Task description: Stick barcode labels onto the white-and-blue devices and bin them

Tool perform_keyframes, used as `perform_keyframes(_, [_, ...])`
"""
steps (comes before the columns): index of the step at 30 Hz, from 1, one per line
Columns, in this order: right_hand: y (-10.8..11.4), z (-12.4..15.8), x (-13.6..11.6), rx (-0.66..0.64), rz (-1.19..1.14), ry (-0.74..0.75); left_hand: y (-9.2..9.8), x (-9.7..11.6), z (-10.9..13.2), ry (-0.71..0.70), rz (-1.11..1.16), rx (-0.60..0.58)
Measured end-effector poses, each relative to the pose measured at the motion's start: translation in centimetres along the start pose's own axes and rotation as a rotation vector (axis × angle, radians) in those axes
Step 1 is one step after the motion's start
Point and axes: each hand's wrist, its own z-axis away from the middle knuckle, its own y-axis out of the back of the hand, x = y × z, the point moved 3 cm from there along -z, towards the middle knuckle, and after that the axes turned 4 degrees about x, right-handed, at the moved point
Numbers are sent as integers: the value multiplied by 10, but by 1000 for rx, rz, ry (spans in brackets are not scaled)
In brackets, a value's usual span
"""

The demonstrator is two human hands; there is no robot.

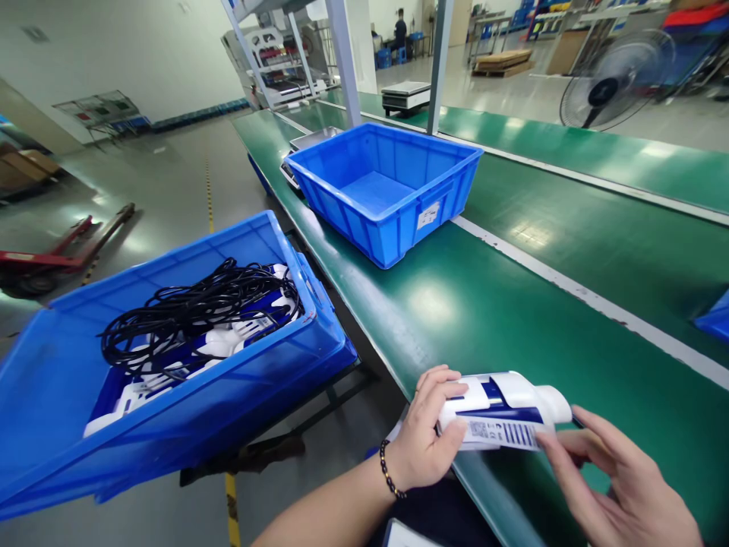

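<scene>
A white-and-dark-blue handheld appliance with a printed label along its side lies sideways over the near edge of the green bench. My left hand, with a beaded bracelet at the wrist, is closed round its left end. At the other end my right hand pinches the rounded white tip between thumb and index finger, the thumb by the label's corner. To the left, a blue crate holds several similar white-and-blue appliances under a tangle of black cables.
A second blue bin stands on the green bench, farther off. Behind it are a grey post and a scale. A fan is at the upper right, a red pallet jack on the floor at left. A person sits far back.
</scene>
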Motion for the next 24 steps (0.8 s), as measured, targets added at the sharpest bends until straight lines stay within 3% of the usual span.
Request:
perform_keyframes(10, [-9, -8, -2, 77, 19, 110, 2, 4, -2, 11, 30, -14])
perform_keyframes(24, [-10, -12, -7, 79, 117, 128, 2, 1, 1, 10, 26, -8])
